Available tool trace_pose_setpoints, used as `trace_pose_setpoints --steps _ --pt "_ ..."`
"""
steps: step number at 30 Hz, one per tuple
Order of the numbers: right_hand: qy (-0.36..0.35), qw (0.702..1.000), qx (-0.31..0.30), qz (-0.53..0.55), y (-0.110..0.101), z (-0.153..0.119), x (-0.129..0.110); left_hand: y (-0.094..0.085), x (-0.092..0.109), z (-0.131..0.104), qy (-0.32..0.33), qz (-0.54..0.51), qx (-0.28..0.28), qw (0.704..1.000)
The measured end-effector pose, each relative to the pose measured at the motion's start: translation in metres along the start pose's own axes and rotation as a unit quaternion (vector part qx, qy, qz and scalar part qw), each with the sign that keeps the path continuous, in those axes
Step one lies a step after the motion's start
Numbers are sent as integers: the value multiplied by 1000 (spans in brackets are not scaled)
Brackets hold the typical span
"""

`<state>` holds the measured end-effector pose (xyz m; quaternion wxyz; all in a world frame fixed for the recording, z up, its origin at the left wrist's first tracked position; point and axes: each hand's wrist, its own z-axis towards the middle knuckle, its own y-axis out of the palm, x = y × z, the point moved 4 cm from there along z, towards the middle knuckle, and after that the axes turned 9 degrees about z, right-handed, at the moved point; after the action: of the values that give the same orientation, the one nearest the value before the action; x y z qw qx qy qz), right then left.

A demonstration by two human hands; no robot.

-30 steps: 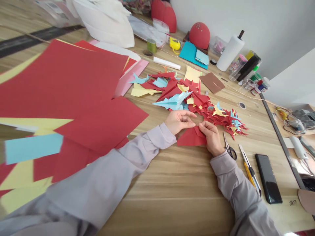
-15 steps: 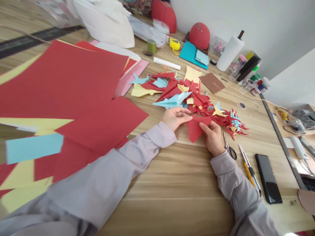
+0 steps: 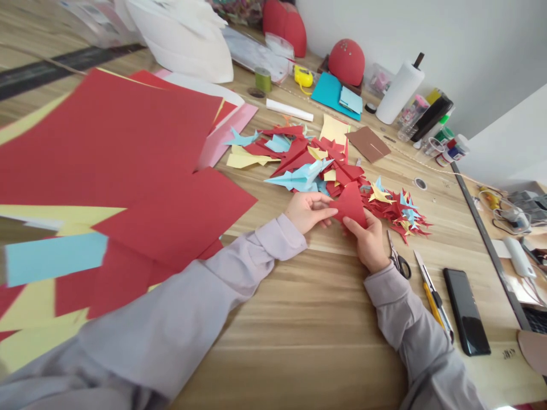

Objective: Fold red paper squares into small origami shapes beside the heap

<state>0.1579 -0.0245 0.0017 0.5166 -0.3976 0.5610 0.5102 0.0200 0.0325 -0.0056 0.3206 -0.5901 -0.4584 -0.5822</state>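
Between my two hands is a small piece of folded red paper (image 3: pixel 351 204), its wide part pointing up and away from me. My left hand (image 3: pixel 308 213) pinches its left corner between thumb and fingers. At the lower right edge, my right hand (image 3: pixel 368 239) grips the same paper, thumb on top; the fingers beneath are partly hidden. Just behind the hands spreads a pile of folded paper pieces in red, blue and yellow, with a blue paper plane (image 3: pixel 301 175) nearest my left hand. Scissors (image 3: pixel 400 263) lie right beside my right wrist.
Large red paper sheets (image 3: pixel 128 142) cover the left side, with a blue strip (image 3: pixel 56 259) among them. A utility knife (image 3: pixel 435 299) and a black phone (image 3: pixel 466 312) lie at right. Behind stand a yellow tape measure (image 3: pixel 303 76), a white roll (image 3: pixel 400 92) and several small jars.
The red paper has been turned: its point hung down toward me before, and now its broad part stands upward. Both hands have shifted slightly and still hold it.
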Motion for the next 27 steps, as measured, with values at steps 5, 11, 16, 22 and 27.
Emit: trace_pose_setpoints --steps 5,11,16,22,27 --pt "14 1000 -15 -4 -1 -1 3 -1 3 0 -16 -4 -2 1000" --pt "0 1000 15 -8 -2 1 1 0 3 -1 -13 25 -17 999" --pt "-4 1000 12 -19 -1 2 2 1 3 0 -14 37 -5 999" --pt "-32 998 49 -17 -4 1 2 1 4 0 -27 36 -4 999" --pt "-19 998 54 -8 -4 2 2 -1 4 -1 -12 19 2 1000"
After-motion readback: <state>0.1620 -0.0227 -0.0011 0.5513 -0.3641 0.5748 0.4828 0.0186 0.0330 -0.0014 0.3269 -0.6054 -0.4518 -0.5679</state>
